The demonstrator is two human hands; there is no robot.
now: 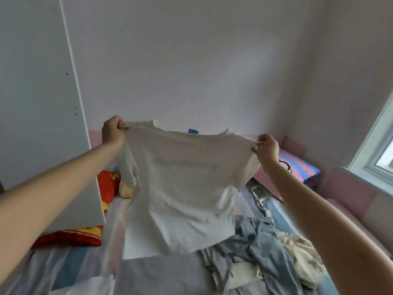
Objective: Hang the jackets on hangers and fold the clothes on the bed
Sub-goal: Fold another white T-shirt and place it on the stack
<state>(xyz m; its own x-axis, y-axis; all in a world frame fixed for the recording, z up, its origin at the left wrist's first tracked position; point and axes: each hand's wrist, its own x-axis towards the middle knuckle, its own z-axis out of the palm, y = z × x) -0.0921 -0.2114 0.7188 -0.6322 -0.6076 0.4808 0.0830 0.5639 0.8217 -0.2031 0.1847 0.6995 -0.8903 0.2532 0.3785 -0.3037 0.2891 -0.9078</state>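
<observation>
Left hand (112,133) grips one shoulder of white T-shirt (180,188); right hand (268,149) pinches other shoulder; shirt spread taut between hands, hem hanging above bed (148,273); crumpled blue clothes (255,241) below right hand, on bed.

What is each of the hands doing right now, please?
Left hand: closed, pinching one shoulder of the white T-shirt.
Right hand: closed, pinching the other shoulder of the shirt, held up over the bed.
</observation>
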